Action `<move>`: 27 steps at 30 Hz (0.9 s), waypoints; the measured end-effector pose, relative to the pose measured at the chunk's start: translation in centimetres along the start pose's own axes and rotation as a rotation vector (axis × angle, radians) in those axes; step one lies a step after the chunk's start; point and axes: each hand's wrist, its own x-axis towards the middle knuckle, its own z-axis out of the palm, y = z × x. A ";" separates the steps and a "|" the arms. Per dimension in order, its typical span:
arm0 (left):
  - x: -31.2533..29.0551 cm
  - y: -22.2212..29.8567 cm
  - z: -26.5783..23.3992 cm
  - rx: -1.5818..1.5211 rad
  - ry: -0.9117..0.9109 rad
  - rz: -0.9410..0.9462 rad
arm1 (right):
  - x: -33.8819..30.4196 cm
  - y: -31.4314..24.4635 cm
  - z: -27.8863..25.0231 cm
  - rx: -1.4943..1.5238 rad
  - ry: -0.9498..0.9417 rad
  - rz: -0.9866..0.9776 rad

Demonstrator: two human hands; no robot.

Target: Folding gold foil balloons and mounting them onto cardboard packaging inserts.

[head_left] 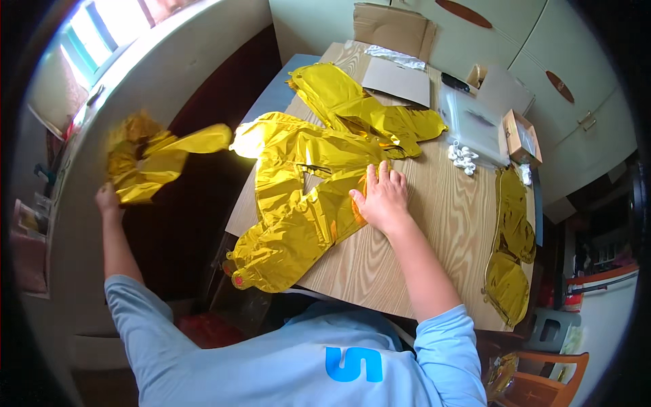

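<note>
Out to the left, past the table's edge, my left hand is closed on a crumpled gold foil balloon, deflated and partly smeared by motion. My right hand lies flat with its fingers apart, resting on the lower right side of several flat gold foil balloons on the table. These overlap in folds, and one piece stretches toward the far side. Their near left end hangs slightly over the table edge.
The wood-grain table bears another flat gold foil piece along its right edge. Farther back are small white pieces, clear plastic bags, a small wooden box and grey card. A wall with a window stands left.
</note>
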 end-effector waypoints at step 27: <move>-56.5 44.3 10.5 -0.934 -1.667 0.185 | -22.1 11.1 -5.7 0.991 0.097 0.287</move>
